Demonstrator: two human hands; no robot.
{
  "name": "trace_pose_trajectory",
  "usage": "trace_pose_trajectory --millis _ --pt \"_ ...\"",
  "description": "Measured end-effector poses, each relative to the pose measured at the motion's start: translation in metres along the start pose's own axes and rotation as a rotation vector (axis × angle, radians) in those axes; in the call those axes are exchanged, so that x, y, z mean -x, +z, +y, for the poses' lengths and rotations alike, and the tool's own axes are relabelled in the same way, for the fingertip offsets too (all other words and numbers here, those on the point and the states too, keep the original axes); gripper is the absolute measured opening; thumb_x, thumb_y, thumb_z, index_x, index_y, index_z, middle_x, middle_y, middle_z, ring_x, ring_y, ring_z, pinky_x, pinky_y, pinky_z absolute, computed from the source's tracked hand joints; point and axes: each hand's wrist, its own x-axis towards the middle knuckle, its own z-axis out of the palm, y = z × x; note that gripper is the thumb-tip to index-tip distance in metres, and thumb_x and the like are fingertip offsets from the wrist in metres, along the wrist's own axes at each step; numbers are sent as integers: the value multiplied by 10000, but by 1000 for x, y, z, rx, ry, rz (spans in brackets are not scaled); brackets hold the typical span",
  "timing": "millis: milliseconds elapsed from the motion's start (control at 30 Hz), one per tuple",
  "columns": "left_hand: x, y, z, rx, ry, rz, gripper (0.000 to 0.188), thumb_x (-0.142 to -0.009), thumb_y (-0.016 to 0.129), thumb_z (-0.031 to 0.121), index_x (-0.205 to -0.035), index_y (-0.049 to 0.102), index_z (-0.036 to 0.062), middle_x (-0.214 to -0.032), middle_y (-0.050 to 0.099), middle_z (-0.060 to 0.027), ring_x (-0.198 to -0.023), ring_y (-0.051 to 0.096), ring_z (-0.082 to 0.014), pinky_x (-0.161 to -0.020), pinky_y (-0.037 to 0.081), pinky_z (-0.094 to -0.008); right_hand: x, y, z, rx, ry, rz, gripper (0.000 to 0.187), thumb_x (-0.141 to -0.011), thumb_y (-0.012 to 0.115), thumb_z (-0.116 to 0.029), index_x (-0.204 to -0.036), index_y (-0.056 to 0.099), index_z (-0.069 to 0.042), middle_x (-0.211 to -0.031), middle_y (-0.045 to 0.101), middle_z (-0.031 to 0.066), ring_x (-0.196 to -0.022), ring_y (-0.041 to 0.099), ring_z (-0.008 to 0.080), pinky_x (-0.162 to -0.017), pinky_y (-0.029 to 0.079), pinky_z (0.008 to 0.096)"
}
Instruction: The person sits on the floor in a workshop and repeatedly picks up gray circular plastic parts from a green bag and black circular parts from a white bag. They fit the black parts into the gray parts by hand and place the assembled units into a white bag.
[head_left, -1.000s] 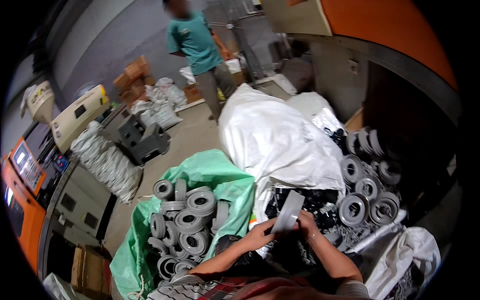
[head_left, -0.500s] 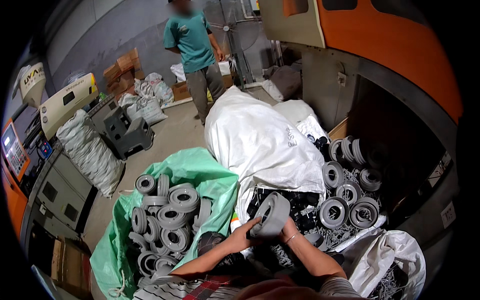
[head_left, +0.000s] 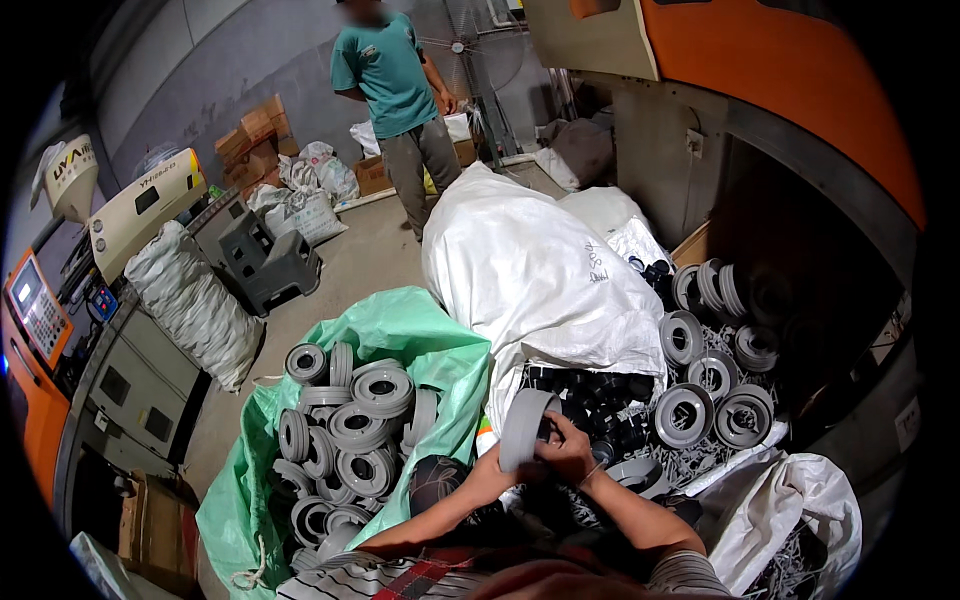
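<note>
A grey plastic ring [head_left: 522, 432] is held up in front of me between both hands, its outer wall turned toward the left. My left hand [head_left: 493, 474] closes on its lower left edge. On the other side, my right hand [head_left: 567, 450] grips the rim, with the fingers partly inside the opening. To the left, a green sack [head_left: 235, 500] stands open, filled with similar grey rings [head_left: 365, 470]. More grey rings [head_left: 684, 416] lie at the right on a heap of thin grey plastic scraps [head_left: 670, 470]. Small black plastic parts [head_left: 600, 405] spill from a large white sack [head_left: 530, 260] just beyond my hands.
A person in a teal shirt [head_left: 385, 80] stands at the back. An orange machine [head_left: 790, 100] overhangs the right side. A grey step stool [head_left: 265, 265] and a stuffed white sack [head_left: 190, 300] stand at left. An open white bag [head_left: 800, 490] with scraps is near right.
The grey ring has been turned so that its outer wall faces left. My right hand has come up from behind it onto the rim. The view has shifted slightly.
</note>
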Motion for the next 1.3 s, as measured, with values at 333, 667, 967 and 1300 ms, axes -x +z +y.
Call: trace_pose_trajectory --millis 333,667,967,1300 --pt "15 5 -8 -446 245 67 682 -758 722 142 -1338 382 32 -1174 562 -114 -1077 529 -167 -921 411 -309 0 -4 -12 433 -631 -239 203 -855 530 -87 -1012 622 3 -895 656 109 -775 644 151 -676 507 276" --pt "35 -3 -3 -579 383 49 777 -742 674 113 -1393 268 -12 -1353 392 -236 -1266 392 -328 -1037 321 -374 -10 -24 24 506 -238 -202 288 -881 553 -242 -1020 611 4 -887 657 117 -726 656 226 -663 522 299" --pt "122 -129 -5 -948 148 723 870 -669 752 101 -1367 262 -67 -1367 342 -276 -1269 337 -410 -1051 292 -416 -12 -80 -26 1549 541 -399 741 -762 592 -589 -1163 530 31 -1109 601 229 -1051 579 352 -879 467 397" --pt "131 -135 -10 -839 134 867 523 -719 705 182 -1155 524 -44 -1346 408 -259 -1226 428 -386 -1007 351 -401 33 -140 82 1538 688 -1129 666 -719 625 -565 -1029 639 24 -1128 600 208 -1039 576 347 -876 461 366"
